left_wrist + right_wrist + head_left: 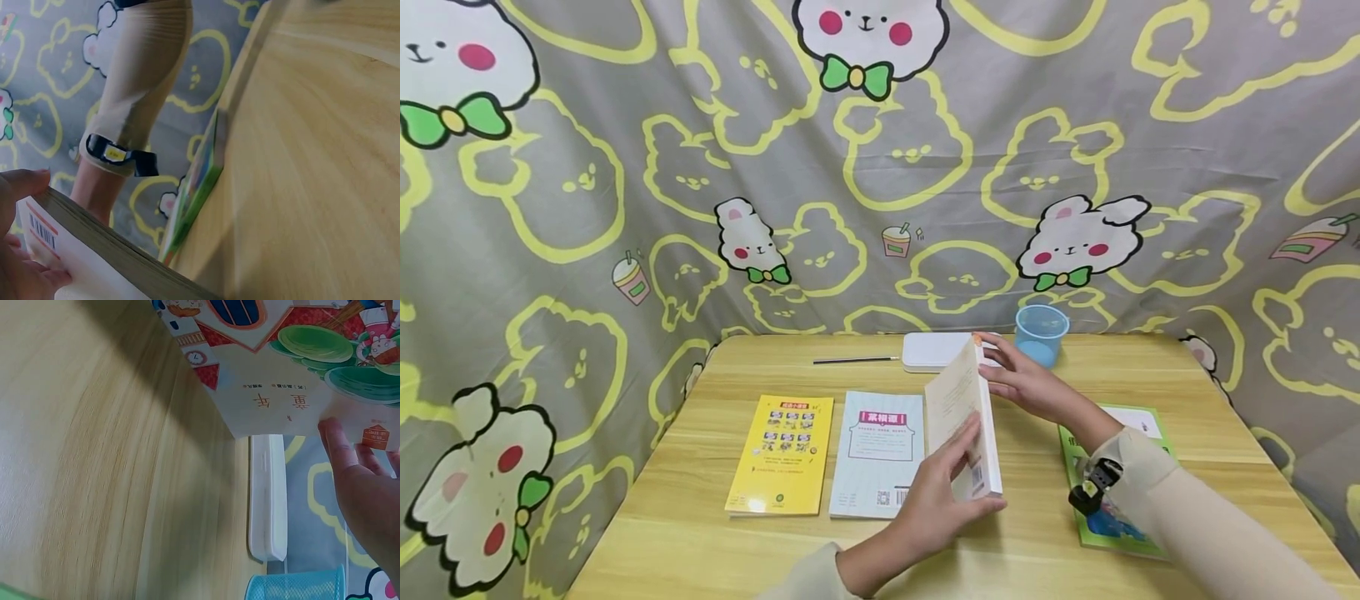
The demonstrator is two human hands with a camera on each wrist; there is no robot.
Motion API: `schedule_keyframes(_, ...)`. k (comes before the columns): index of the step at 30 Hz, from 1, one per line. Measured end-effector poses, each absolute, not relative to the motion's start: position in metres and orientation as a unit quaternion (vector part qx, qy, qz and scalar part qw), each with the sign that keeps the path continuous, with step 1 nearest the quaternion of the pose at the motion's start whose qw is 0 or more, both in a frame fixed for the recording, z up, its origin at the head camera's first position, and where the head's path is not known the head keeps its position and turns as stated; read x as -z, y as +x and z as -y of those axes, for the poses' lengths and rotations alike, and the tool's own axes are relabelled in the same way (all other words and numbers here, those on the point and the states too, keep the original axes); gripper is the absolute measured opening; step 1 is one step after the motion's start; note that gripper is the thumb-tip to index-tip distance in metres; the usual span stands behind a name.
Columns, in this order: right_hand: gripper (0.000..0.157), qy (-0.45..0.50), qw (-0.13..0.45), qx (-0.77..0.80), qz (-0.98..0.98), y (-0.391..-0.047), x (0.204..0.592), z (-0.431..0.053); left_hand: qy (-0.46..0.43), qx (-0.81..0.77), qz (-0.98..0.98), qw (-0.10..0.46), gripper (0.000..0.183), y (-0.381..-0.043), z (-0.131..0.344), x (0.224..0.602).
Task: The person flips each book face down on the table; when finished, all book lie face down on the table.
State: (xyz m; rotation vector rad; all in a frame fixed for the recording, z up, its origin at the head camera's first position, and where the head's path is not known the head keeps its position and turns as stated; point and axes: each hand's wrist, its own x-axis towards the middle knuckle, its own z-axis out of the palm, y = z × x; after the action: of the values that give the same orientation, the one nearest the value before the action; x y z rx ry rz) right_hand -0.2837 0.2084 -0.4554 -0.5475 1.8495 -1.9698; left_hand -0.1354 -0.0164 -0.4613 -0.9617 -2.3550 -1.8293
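A thick book [951, 400] stands tilted on its edge over the table, held in both hands. Its pale back cover with a barcode faces left, and its illustrated front cover [269, 406] shows in the right wrist view. My left hand [932, 492] grips the near lower corner, fingers on the back cover and thumb across the page edges. At the far upper corner my right hand [1026, 379] holds the book, one digit lying on the front cover. Just left of it lies a light blue book [876, 475], then a yellow book [782, 483], both flat.
Under the right forearm lies a green book [1120, 542]. Toward the table's back are a white flat case [917, 354], partly behind the held book, a dark pencil [857, 361] and a blue mesh cup [1040, 325]. A patterned curtain [865, 275] hangs behind the table [1030, 550].
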Motion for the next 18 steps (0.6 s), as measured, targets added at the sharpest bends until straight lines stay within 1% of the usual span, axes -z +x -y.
schedule_keyframes(4, 0.076, -0.194, 0.192, 0.697, -0.663, -0.282, 0.457, -0.213, -0.294, 0.596, 0.747, -0.008, 0.098, -0.135, 0.012, 0.464)
schedule_keyframes(8, 0.079, -0.196, 0.188, 0.684, -0.676, -0.281, 0.458, -0.217, -0.294, 0.607, 0.738, -0.019, 0.098, -0.137, 0.010, 0.466)
schedule_keyframes(14, 0.081, -0.195, 0.178, 0.673, -0.691, -0.279, 0.459, -0.224, -0.305, 0.564, 0.767, 0.007, 0.090, -0.140, 0.009, 0.470)
schedule_keyframes(16, 0.080, -0.194, 0.173, 0.668, -0.697, -0.279, 0.460, -0.226, -0.301, 0.550, 0.779, 0.009, 0.089, -0.142, 0.009, 0.472)
schedule_keyframes(18, 0.079, -0.191, 0.166, 0.662, -0.705, -0.280, 0.461, -0.228, -0.292, 0.548, 0.784, 0.000, 0.089, -0.143, 0.009, 0.474)
